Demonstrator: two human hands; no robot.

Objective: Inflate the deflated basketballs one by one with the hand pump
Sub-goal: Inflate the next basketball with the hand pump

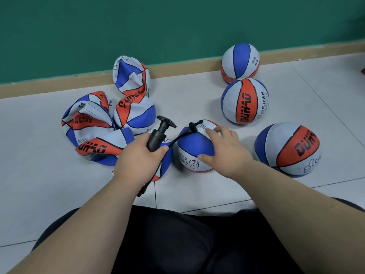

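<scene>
Tiled floor (197, 91), left hand (138, 157) gripping pump (158, 135)

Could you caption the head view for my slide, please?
Left hand grips the pump; right hand rests on a ball.

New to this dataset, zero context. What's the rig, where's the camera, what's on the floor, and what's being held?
There is no machine here, just a person's two bare hands. The single picture comes from a wide-angle camera worn on the head, looking down past the lap at a tiled floor. The left hand grips the barrel of a black hand pump. Its hose runs to the top of a blue, white and orange basketball. The right hand rests on that ball. To the right lie three inflated basketballs. To the left is a heap of crumpled deflated basketballs, near a green wall.
</scene>
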